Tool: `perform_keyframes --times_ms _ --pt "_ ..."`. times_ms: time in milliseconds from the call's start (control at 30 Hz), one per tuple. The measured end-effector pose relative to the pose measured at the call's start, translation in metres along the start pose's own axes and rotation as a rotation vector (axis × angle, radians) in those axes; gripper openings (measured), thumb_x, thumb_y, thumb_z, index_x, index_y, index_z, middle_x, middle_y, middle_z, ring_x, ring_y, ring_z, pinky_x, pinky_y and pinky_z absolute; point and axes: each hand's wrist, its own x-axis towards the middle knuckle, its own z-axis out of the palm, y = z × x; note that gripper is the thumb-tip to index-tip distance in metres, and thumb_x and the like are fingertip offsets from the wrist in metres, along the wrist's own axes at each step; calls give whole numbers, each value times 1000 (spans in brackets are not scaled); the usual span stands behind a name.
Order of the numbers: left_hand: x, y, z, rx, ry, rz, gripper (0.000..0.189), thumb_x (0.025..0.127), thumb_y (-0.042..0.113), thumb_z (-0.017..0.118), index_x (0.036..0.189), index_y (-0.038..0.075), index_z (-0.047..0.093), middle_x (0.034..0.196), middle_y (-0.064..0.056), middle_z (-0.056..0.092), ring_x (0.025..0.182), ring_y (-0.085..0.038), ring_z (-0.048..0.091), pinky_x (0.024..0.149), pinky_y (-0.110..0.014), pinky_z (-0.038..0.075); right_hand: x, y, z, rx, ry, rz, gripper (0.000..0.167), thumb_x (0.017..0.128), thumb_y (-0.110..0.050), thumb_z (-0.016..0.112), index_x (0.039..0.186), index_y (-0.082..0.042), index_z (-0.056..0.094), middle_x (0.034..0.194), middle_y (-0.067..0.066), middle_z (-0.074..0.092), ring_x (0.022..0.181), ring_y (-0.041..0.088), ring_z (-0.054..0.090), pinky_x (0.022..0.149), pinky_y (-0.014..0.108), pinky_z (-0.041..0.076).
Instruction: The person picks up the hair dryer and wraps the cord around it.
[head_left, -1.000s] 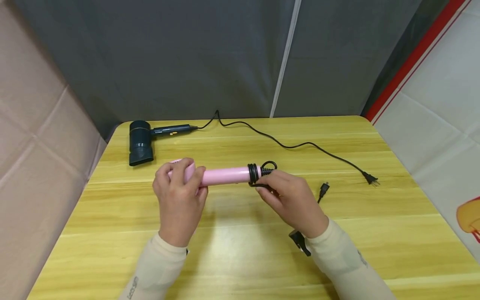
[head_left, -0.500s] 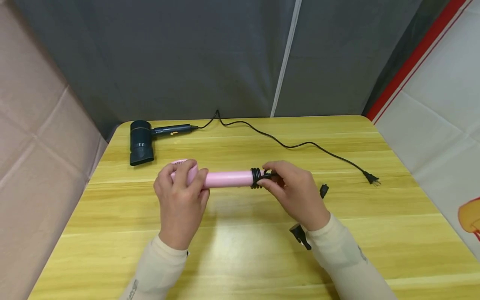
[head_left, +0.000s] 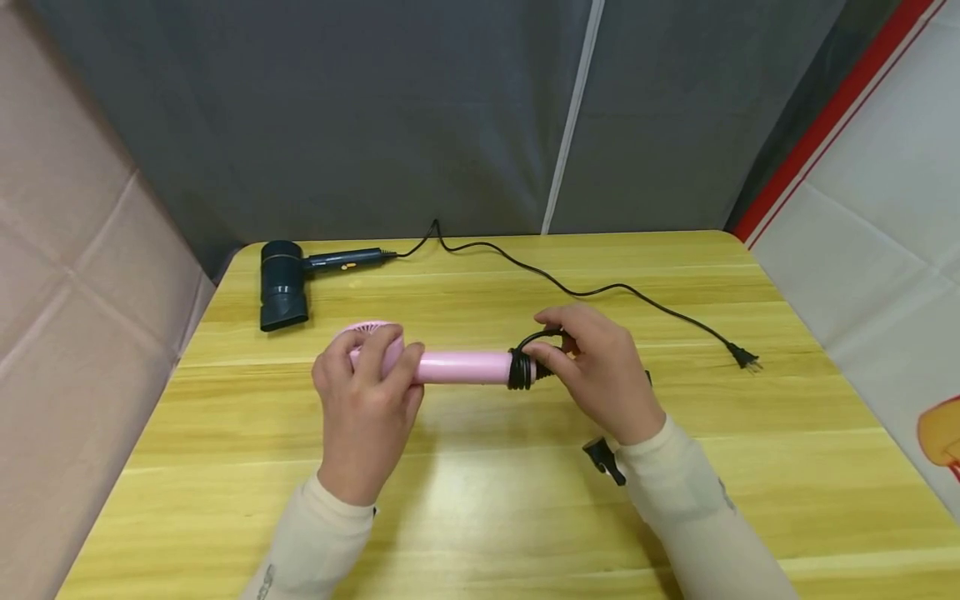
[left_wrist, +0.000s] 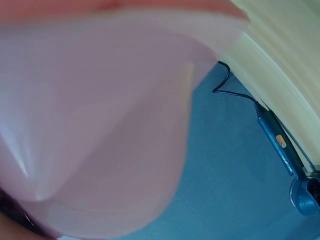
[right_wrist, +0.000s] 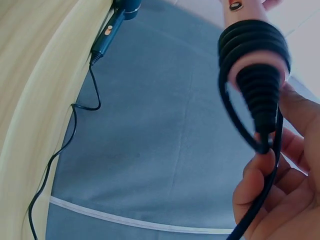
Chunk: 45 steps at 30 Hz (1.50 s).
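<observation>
My left hand (head_left: 367,392) grips the vented head of a pink hair dryer (head_left: 465,367), which is held sideways above the table. In the left wrist view its pink body (left_wrist: 90,110) fills much of the frame. Several turns of black cord (head_left: 519,369) wrap the end of the handle. At that end, my right hand (head_left: 600,367) pinches a loop of the cord between thumb and fingers. The right wrist view shows the coils (right_wrist: 252,42) stacked around the handle, above a ribbed cord sleeve (right_wrist: 260,92). The dryer's plug is mostly hidden behind my right hand.
A dark hair dryer (head_left: 282,283) lies at the back left of the wooden table (head_left: 465,517). Its black cord (head_left: 577,293) runs along the back to a plug (head_left: 742,357) at the right. A grey curtain (head_left: 337,125) hangs behind the table.
My right hand has carried the cord up and around the handle end, from below it to above. The pink hair dryer has shifted slightly right and toward me, with its plug going behind my hand.
</observation>
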Motion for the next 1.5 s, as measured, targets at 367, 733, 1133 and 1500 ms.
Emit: perform_keyframes --times_ms 367,733,1133,1500 --pt "1 5 -2 -43 60 35 43 62 0 92 101 8 76 119 -12 61 112 -40 43 83 -60 34 6 15 -3 73 -22 86 27 80 -13 82 104 -5 70 88 0 66 68 8 58 62 27 51" --pt "0 5 -3 -66 68 33 41 62 -1 91 100 8 77 119 -12 60 112 -41 43 84 -60 34 11 31 6 155 -109 239 20 88 -19 77 105 -9 71 87 -2 66 73 12 60 65 33 51" --pt "2 1 2 -62 70 -22 36 66 1 89 100 7 78 117 -14 61 110 -42 44 86 -61 34 3 37 31 223 -160 206 9 96 -20 67 96 -14 74 91 -2 67 79 15 60 73 36 51" --pt "4 -7 11 -41 -2 -86 31 73 5 86 103 6 77 121 -15 59 116 -43 40 91 -61 32 -9 23 46 151 -254 394 10 84 4 68 81 -6 70 71 2 65 62 16 55 61 35 50"
